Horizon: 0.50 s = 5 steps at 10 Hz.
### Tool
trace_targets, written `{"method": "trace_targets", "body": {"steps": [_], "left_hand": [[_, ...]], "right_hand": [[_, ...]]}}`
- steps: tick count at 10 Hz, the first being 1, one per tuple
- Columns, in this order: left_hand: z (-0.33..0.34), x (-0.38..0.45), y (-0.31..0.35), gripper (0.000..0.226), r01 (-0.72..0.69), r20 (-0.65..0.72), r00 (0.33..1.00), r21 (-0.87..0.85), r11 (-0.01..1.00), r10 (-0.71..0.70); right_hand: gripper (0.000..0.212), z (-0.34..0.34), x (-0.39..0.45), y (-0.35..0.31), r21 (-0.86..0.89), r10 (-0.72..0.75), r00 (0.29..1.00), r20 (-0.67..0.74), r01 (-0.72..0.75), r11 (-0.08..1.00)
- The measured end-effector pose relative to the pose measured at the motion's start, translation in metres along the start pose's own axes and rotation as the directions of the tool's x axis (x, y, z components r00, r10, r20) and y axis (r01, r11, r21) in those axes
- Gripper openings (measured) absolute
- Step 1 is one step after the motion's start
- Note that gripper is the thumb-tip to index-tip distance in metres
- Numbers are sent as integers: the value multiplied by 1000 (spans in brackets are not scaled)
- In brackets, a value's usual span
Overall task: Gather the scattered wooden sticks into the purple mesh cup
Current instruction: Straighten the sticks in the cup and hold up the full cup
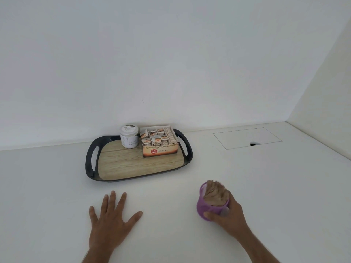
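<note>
The purple mesh cup (206,206) stands on the white counter at the lower right. A bundle of wooden sticks (215,192) fills it and pokes out of its top, leaning to the upper left. My right hand (227,217) grips the cup from its right side, thumb across the front and fingers round the back. My left hand (111,220) lies flat on the counter to the left, fingers spread, holding nothing. No loose sticks show on the counter.
A black-rimmed tray (91,164) with a wood-look floor sits behind the hands. It carries a white jar (129,136) and an open tea-bag box (159,142). A flush hatch with a finger hole (247,138) lies at the back right, by the walls.
</note>
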<state>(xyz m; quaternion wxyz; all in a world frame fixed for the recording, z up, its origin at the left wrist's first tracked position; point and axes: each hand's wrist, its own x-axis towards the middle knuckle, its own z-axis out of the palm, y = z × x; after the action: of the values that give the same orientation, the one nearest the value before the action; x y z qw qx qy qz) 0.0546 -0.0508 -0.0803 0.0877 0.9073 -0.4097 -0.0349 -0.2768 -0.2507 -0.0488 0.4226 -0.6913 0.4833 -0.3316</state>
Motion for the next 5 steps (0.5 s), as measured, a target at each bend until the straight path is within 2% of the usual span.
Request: {"method": "trace_targets", "body": {"steps": [2, 3, 4, 5], "left_hand": [[1, -1, -1, 103, 1, -1, 1000, 1, 1000, -1], [0, 0, 0, 103, 2, 2, 1000, 1, 1000, -2], [-1, -1, 2, 103, -2, 12, 1000, 5, 1000, 2], [-2, -1, 2, 104, -2, 8, 1000, 6, 1000, 2]], "right_hand": [[80, 2, 1, -6, 49, 34, 989, -141, -27, 998], [84, 6, -2, -8, -1, 3, 996, -89, -3, 1000], [94, 9, -4, -12, 25, -23, 992, -123, 26, 999], [92, 10, -5, -12, 52, -75, 994, -74, 79, 996]]}}
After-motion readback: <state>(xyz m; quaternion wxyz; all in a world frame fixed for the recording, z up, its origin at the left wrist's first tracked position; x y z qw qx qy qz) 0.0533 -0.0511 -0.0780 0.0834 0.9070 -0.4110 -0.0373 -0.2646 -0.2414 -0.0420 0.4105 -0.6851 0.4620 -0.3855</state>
